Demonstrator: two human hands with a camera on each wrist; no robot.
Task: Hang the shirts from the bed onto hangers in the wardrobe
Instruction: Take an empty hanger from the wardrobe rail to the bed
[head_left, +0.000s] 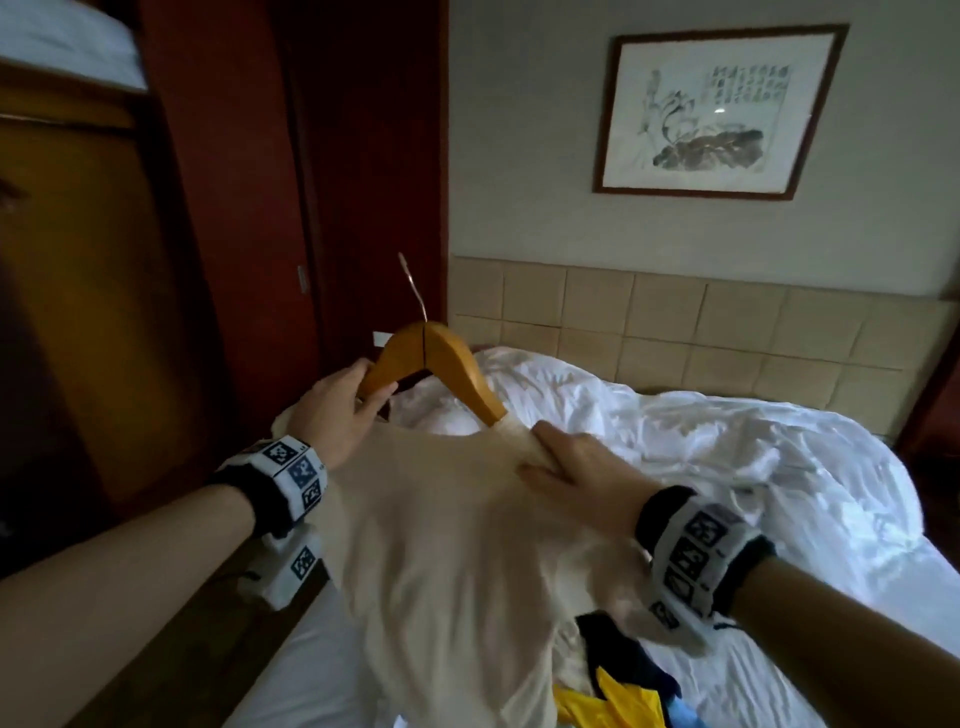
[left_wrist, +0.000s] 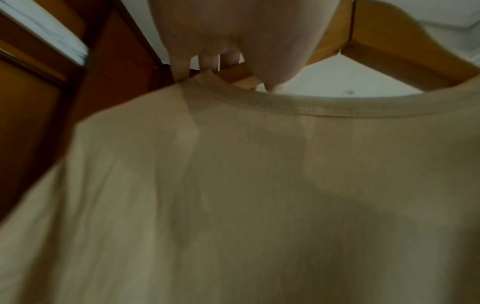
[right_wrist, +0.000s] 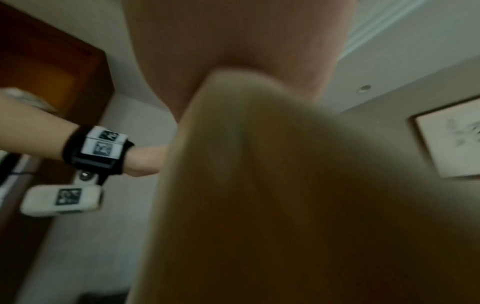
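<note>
A cream T-shirt (head_left: 447, 551) hangs in the air over the bed, half on a wooden hanger (head_left: 441, 358) with a metal hook. My left hand (head_left: 343, 410) grips the hanger's left arm, which sticks out above the collar (left_wrist: 298, 105). The hanger's right arm goes into the shirt's shoulder, where my right hand (head_left: 566, 467) pinches the fabric. In the left wrist view the hanger (left_wrist: 384, 53) shows above the neckline. The right wrist view is mostly filled by blurred cream cloth (right_wrist: 285, 195).
Dark red-brown wardrobe (head_left: 156, 260) stands at left, its door frame close to my left arm. The bed (head_left: 753, 467) with rumpled white bedding lies ahead and right. Yellow, dark and blue garments (head_left: 618, 686) lie on the bed beneath the shirt. A framed picture (head_left: 722, 109) hangs above the headboard.
</note>
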